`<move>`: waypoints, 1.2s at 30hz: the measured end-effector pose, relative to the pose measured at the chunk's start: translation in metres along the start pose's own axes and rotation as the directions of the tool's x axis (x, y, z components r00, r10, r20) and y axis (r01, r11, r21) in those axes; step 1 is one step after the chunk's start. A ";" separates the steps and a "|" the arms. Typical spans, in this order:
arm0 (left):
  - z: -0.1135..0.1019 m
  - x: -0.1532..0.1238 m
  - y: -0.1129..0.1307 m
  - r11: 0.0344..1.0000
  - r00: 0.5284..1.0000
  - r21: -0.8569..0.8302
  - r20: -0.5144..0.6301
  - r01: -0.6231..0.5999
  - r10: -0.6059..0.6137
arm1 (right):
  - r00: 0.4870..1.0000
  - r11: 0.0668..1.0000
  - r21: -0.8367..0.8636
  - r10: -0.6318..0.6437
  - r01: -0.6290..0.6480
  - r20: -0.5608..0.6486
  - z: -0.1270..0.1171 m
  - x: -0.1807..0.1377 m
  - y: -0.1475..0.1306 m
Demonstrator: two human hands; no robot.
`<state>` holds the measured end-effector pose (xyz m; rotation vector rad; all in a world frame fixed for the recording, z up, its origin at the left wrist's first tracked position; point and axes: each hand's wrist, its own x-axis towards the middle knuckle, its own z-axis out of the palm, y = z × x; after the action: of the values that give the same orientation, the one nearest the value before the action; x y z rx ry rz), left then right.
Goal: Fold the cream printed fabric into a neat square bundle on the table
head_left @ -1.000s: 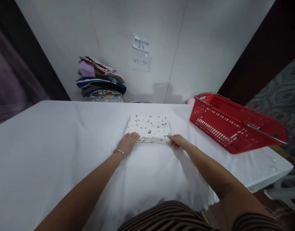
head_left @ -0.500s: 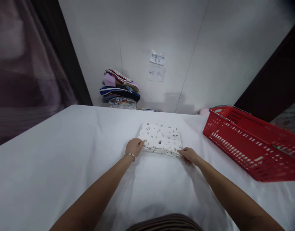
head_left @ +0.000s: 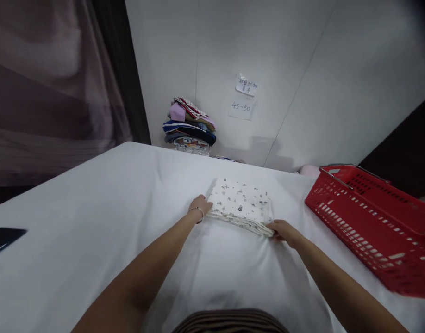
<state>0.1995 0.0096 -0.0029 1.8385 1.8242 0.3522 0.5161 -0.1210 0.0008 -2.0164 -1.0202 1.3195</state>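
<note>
A folded white cloth (head_left: 239,203) with a small scattered print lies on the white-covered table, its layered fold facing me. My left hand (head_left: 200,206), with a bracelet at the wrist, grips the cloth's left edge near the front corner; some of its fingers are hidden. At the front right corner, my right hand (head_left: 284,231) is closed on the layers, thumb above and the other fingers partly beneath.
A red plastic basket (head_left: 365,226) with metal handles stands to the right. Beyond the far table edge is a pile of folded fabrics (head_left: 190,127) by the wall. A dark, phone-like flat object (head_left: 6,238) lies at the far left of the table (head_left: 94,222).
My view has swung left, bringing the dark flat object into sight. The cloth sits slightly more turned, its right front corner nearer me. My left hand has shifted from its top onto its left edge.
</note>
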 end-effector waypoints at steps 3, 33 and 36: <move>0.011 -0.027 0.006 1.000 0.993 -0.024 0.114 0.001 0.002 | 0.999 0.992 0.124 0.018 -0.021 0.026 -0.028 0.001 0.010; 0.049 -0.067 0.022 0.959 0.976 -0.262 0.152 -0.112 0.156 | 0.744 0.217 -0.859 -0.621 0.464 0.245 0.083 -0.007 0.000; 0.040 -0.042 0.021 0.961 0.989 -0.262 0.091 -0.093 0.120 | 0.749 0.217 -0.858 -0.614 0.465 0.250 0.081 -0.006 0.000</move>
<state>0.2360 -0.0385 -0.0179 1.7427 1.5334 0.4965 0.4397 -0.1243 -0.0274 -1.9268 -2.4520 0.1217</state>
